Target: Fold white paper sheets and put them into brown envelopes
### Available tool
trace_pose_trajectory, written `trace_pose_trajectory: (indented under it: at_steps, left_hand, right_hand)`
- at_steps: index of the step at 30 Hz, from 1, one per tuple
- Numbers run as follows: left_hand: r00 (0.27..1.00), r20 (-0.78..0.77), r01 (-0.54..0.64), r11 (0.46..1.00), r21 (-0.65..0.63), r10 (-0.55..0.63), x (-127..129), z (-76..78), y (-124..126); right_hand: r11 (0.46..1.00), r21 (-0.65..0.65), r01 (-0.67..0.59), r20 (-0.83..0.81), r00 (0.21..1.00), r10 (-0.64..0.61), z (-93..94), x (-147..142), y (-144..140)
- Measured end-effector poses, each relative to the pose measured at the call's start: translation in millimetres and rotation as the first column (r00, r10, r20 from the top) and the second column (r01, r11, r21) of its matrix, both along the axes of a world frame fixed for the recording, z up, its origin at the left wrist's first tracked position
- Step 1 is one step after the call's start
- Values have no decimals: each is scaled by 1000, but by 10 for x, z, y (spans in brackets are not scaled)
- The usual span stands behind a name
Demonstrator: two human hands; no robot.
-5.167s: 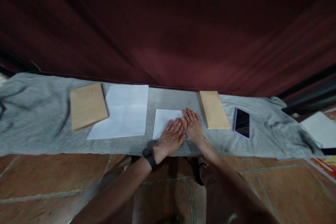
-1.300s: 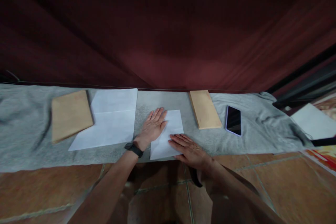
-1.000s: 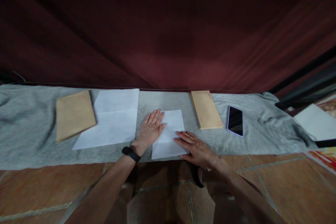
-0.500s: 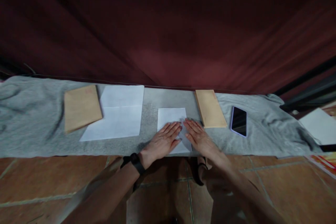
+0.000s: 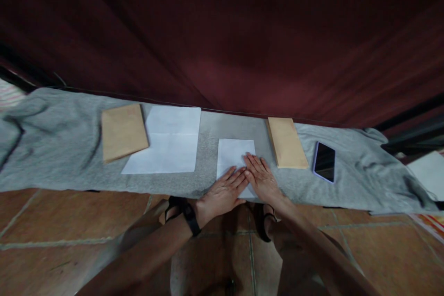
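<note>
A small folded white paper (image 5: 233, 155) lies on the grey cloth (image 5: 52, 148) in front of me. My left hand (image 5: 222, 193), with a black band on its wrist, lies flat on the paper's near edge with fingers spread. Beside it, my right hand (image 5: 262, 178) presses flat on the paper's right near part. The two hands touch at the fingertips. Neither hand grips anything.
A larger creased white sheet (image 5: 166, 145) and a brown envelope (image 5: 123, 131) lie to the left. Another brown envelope (image 5: 286, 142) and a dark phone (image 5: 324, 162) lie to the right. A dark red curtain (image 5: 222, 32) hangs behind. White paper (image 5: 426, 175) sits far right. Tiled floor below.
My hands came together from apart: the left slid from the paper's left side to its near edge, and the right moved up beside it. The view shifted slightly.
</note>
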State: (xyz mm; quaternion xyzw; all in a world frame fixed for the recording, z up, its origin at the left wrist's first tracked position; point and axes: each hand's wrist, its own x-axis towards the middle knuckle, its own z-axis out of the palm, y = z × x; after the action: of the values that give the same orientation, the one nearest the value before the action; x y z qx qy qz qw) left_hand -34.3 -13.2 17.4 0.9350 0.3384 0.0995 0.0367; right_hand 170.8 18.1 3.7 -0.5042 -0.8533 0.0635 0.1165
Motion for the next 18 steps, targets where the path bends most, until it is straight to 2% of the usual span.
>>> trace_pose_trajectory:
  at_steps: [7, 18]
  left_hand:
    - [1000, -26, 13, 1000, -10, -13, -55, 60, -28]
    - [999, -41, 16, 998, -57, -18, -113, 71, -46]
  right_hand:
    - [999, 20, 42, 94, 995, -44, -26, 78, 15]
    - [997, 35, 70, 109, 991, -73, -33, 289, 21]
